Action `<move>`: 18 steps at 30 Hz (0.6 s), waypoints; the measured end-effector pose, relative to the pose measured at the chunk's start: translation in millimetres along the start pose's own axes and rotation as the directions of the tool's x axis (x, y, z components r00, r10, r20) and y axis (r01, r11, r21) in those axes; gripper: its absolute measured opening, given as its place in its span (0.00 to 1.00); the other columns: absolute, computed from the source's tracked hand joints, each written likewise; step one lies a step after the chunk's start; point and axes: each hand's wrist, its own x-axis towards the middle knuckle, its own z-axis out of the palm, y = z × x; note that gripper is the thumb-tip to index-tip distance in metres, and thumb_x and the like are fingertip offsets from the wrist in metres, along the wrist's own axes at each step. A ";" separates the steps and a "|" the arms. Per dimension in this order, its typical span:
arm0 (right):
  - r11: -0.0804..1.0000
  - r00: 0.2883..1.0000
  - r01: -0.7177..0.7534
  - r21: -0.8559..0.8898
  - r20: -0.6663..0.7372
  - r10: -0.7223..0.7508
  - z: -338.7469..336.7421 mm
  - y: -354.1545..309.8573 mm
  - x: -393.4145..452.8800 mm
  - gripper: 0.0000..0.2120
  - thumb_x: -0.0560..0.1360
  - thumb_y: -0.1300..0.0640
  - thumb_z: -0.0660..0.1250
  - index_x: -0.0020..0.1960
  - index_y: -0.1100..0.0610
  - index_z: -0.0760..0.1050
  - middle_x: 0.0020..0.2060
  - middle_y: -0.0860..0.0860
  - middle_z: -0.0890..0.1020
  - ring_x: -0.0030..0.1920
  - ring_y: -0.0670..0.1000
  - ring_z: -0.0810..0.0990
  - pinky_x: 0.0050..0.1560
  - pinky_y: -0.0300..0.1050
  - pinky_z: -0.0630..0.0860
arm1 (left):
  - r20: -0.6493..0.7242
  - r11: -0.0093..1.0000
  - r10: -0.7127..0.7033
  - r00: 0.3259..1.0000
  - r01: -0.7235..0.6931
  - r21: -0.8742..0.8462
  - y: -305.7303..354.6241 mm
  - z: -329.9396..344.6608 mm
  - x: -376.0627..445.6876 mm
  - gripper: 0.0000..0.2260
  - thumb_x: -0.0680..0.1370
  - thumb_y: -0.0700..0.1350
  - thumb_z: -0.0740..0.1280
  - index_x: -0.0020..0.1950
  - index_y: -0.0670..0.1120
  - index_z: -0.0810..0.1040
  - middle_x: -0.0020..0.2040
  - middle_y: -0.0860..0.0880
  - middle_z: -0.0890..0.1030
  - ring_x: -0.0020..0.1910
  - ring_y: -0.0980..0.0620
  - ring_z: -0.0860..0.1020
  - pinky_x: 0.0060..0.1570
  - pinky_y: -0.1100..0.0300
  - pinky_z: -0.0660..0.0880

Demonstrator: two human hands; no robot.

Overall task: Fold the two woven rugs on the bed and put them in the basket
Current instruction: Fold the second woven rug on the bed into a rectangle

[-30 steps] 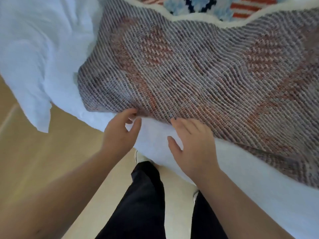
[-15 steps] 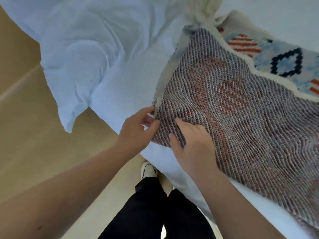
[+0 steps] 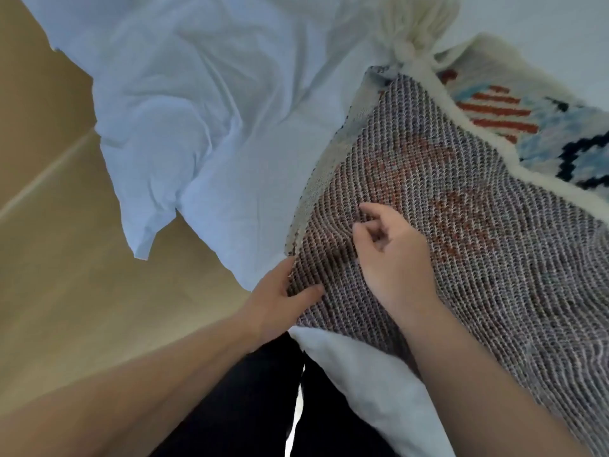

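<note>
A woven rug (image 3: 478, 258) lies on the white bed sheet (image 3: 230, 127) with its grey-brown back facing up. My left hand (image 3: 280, 298) holds its near-left corner, thumb on top and fingers at the edge. My right hand (image 3: 392, 249) hovers just over the rug with loosely curled fingers that hold nothing. Past the rug's far edge shows a cream pile surface (image 3: 534, 127) with red stripes and a navy and blue pattern. Whether this is a second rug I cannot tell. A cream tassel (image 3: 412, 44) lies at its corner. No basket is in view.
The sheet's corner (image 3: 141, 239) hangs off the bed over a tan wooden floor (image 3: 66, 275) on the left. My legs in dark trousers (image 3: 247, 407) stand against the bed's edge.
The view has swung left toward the rug's corner. My left hand has taken the corner with its thumb on top. My right hand has lifted off the rug and curled its fingers.
</note>
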 end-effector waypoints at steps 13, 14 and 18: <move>0.929 0.850 0.193 -0.314 0.526 0.001 71.6 -24.2 -29.5 0.20 0.77 0.39 0.65 0.66 0.45 0.77 0.60 0.40 0.76 0.61 0.41 0.73 0.58 0.37 0.68 | 0.005 0.965 -0.166 0.986 0.162 0.205 -32.7 -57.4 -41.2 0.05 0.81 0.47 0.66 0.52 0.51 0.82 0.47 0.55 0.86 0.49 0.57 0.83 0.58 0.49 0.77; 0.931 0.838 0.188 -0.313 0.545 0.015 76.8 -24.4 -36.0 0.20 0.77 0.40 0.65 0.66 0.45 0.76 0.60 0.40 0.76 0.61 0.41 0.73 0.59 0.37 0.69 | 0.004 0.960 -0.195 0.981 0.190 0.207 -36.4 -60.9 -46.7 0.05 0.81 0.47 0.66 0.51 0.50 0.82 0.47 0.54 0.86 0.48 0.56 0.83 0.57 0.48 0.77; 0.937 0.803 0.163 -0.310 0.593 0.056 93.2 -21.9 -56.6 0.19 0.78 0.42 0.65 0.67 0.45 0.75 0.59 0.39 0.76 0.57 0.41 0.74 0.57 0.39 0.72 | -0.002 0.944 -0.274 0.962 0.270 0.187 -51.1 -69.9 -63.3 0.06 0.80 0.49 0.67 0.48 0.48 0.82 0.44 0.52 0.86 0.44 0.54 0.83 0.54 0.48 0.78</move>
